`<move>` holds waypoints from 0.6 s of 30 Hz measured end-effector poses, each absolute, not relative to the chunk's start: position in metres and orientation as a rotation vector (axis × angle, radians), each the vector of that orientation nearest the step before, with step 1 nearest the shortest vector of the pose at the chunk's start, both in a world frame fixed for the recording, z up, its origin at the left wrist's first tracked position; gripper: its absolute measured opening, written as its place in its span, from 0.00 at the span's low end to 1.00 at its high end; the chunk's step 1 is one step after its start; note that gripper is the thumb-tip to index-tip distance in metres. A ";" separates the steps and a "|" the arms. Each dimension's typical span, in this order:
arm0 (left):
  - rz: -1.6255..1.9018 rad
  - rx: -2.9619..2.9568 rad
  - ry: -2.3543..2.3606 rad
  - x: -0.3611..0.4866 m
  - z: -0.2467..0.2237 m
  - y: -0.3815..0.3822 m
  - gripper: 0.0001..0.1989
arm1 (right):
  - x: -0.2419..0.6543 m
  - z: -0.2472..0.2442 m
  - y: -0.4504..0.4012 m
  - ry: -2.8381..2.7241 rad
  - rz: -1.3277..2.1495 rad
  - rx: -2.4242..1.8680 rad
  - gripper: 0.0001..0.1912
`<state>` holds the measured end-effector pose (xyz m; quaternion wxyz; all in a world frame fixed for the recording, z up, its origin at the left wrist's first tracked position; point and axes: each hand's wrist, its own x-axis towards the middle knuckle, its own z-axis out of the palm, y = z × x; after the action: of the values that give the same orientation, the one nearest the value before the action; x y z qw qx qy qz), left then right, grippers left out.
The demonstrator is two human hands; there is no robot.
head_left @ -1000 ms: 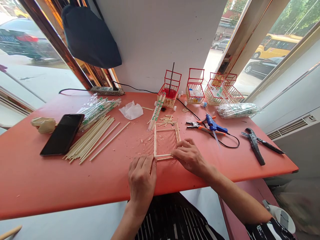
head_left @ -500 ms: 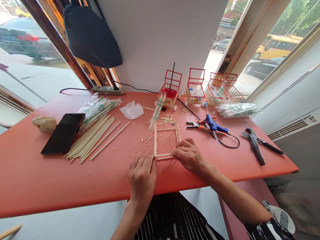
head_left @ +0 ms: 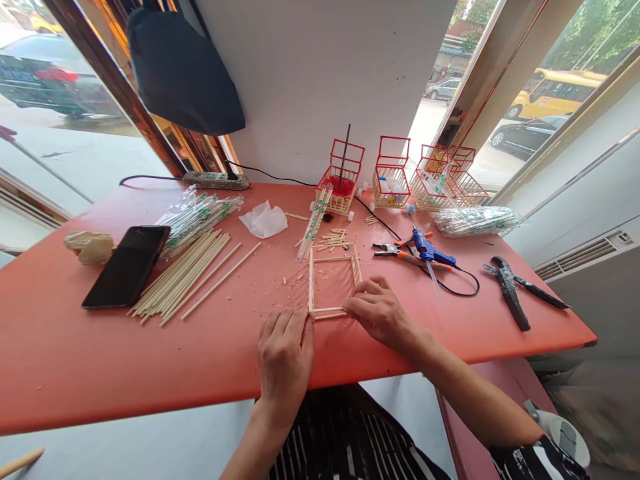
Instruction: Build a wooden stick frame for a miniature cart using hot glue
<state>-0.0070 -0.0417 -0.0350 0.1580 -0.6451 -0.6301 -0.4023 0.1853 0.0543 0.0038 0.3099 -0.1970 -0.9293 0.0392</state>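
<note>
A small box-shaped frame of pale wooden sticks (head_left: pixel 311 283) stands on the red table (head_left: pixel 200 373) in front of me. My left hand (head_left: pixel 285 347) is closed on its near left corner, fingertips pressed together there. At the near right corner, my right hand (head_left: pixel 380 313) grips the frame between thumb and fingers. Short cut stick pieces (head_left: pixel 334 237) lie just behind the frame, with crumbs scattered to its left. Long loose sticks (head_left: pixel 185 277) are spread further left. The fingers partly hide both near corners.
A black phone (head_left: pixel 127 267) and wrapped sticks (head_left: pixel 200 217) lie left. Small stick carts with red rims (head_left: pixel 393 173) stand at the back. Pliers (head_left: pixel 395 251), a blue glue gun (head_left: pixel 430 250) with its cord, and black cutters (head_left: pixel 513 293) are on the right.
</note>
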 end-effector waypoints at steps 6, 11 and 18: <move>-1.156 -1.844 -1.791 -0.007 -0.034 -0.042 0.04 | 0.185 0.003 0.055 -2.443 0.096 -0.505 0.10; -1.145 -1.838 -1.783 -0.007 -0.033 -0.041 0.04 | 0.186 0.001 0.055 -2.447 0.099 -0.511 0.10; -1.139 -1.840 -1.783 -0.007 -0.034 -0.041 0.04 | 0.186 0.001 0.055 -2.446 0.091 -0.502 0.10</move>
<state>-0.0069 -0.0413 -0.0345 0.1681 -0.6471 -0.6267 -0.4003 0.1858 0.0554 0.0008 0.3158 -0.1905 -0.9289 0.0347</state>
